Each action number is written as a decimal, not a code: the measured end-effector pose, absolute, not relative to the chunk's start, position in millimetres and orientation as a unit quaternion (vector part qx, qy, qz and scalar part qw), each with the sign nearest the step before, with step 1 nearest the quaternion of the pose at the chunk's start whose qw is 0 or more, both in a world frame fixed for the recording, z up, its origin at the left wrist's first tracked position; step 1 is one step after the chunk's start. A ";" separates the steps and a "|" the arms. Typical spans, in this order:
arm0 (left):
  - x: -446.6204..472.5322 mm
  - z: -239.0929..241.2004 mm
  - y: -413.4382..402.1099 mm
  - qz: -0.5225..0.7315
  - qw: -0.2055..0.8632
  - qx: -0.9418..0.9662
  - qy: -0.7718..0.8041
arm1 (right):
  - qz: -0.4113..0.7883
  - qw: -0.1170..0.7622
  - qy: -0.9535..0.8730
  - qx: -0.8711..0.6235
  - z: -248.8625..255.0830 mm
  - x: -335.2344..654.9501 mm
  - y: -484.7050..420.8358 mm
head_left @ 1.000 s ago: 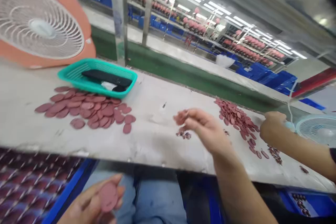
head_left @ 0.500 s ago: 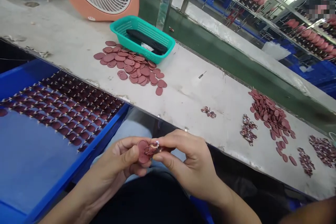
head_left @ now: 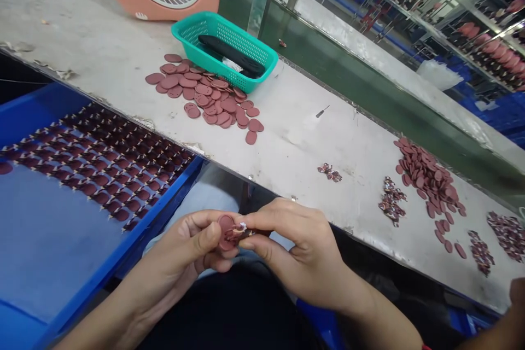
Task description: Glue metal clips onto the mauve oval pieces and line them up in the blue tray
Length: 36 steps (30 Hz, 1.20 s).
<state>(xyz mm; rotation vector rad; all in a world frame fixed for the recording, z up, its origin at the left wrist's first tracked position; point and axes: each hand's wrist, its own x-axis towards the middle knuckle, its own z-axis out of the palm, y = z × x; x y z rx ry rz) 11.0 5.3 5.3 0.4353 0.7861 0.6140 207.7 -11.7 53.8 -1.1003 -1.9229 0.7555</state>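
Observation:
In front of my body, below the table edge, my left hand [head_left: 200, 246] pinches a dark-red oval disc [head_left: 226, 232] between thumb and fingers. My right hand [head_left: 291, 251] grips a small figure-like piece [head_left: 241, 229] with a white bit on top, pressed against the disc's right side. Fingertips hide part of the small piece, so I cannot tell whether the two are joined. To the left, a blue tray [head_left: 49, 229] holds rows of discs with small figures on them [head_left: 102, 175].
Loose red discs [head_left: 213, 98] lie beside a green basket [head_left: 246, 79] with a black item inside. A fan [head_left: 156, 5] stands behind. Farther right are small pieces [head_left: 329, 172], more discs [head_left: 430, 175], and a small screwdriver [head_left: 322, 112]. Another person's arm [head_left: 504, 322] shows at lower right.
The view has shifted slightly, so the table things sit a little differently in the picture. Both hands keep the disc and small piece together with hardly any movement.

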 end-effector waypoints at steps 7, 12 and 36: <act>12.8 5.6 6.2 0.282 0.858 0.205 0.378 | 0.281 0.369 -0.784 -0.413 57.2 209.2 -8.6; 13.6 6.0 6.3 0.292 0.850 0.198 0.391 | 0.272 0.363 -0.793 -0.407 56.9 207.9 -9.3; 12.1 11.5 1.4 0.328 0.852 0.197 0.358 | 0.288 0.371 -0.793 -0.389 57.5 202.1 -10.8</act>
